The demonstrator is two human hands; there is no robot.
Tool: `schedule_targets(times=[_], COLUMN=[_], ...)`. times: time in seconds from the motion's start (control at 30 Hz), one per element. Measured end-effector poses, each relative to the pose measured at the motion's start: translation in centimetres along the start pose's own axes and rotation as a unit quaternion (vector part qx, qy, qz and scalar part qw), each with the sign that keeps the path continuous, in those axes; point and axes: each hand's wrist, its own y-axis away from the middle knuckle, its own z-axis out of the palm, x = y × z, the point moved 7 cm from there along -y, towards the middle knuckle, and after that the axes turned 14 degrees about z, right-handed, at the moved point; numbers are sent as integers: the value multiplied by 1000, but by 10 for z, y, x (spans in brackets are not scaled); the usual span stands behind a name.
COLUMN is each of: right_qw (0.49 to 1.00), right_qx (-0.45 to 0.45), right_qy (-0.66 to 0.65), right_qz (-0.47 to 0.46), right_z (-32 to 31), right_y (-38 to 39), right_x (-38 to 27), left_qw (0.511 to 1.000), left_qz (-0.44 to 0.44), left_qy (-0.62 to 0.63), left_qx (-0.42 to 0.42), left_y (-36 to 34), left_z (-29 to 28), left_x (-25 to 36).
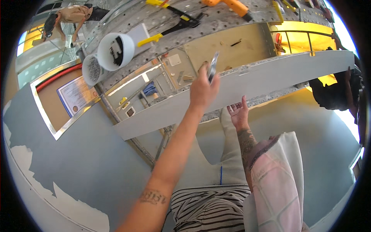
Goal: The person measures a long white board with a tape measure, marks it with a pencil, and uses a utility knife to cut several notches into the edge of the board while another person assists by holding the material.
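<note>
My left hand (203, 87) is closed around a silver metal tool (213, 62), which looks like a utility knife, held over the upper edge of a long grey board (286, 77). The board slants from lower left up to the right across a perforated metal scaffold plank. At the board's lower edge, my right hand (238, 112) is open, palm up, fingers spread and nothing visible in it; whether it touches the board I cannot tell.
Two white buckets (127, 50) of hardware, yellow-handled tools (150, 39) and an orange tool (228, 7) sit on the upper plank. A co-worker (73, 15) bends over at top left; another person in dark clothing (324, 92) is by the board's right end. A metal-edged opening (54, 127) lies left.
</note>
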Motion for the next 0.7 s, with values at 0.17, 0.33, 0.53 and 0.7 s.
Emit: schedule_targets(times=[0.17,0.33,0.53,0.7], right_qw=[997,995,989,994], right_qx=[-43,-75,-130,-102], right_qy=[28,-19,-70,-40], right_qz=[65,70,16,-28], right_z=[35,90,100,91], right_y=[-19,-24,-36,-45], right_x=[133,215,235,231], left_qw=[991,973,954,953], left_qz=[-21,-35,38,61], left_qy=[-128,-202,-219,-193], left_qx=[-9,-102,-199,-224], left_y=[140,178,146,136], left_z=[-103,-162,-152,-134], left_x=[-123,-188,-212,-213])
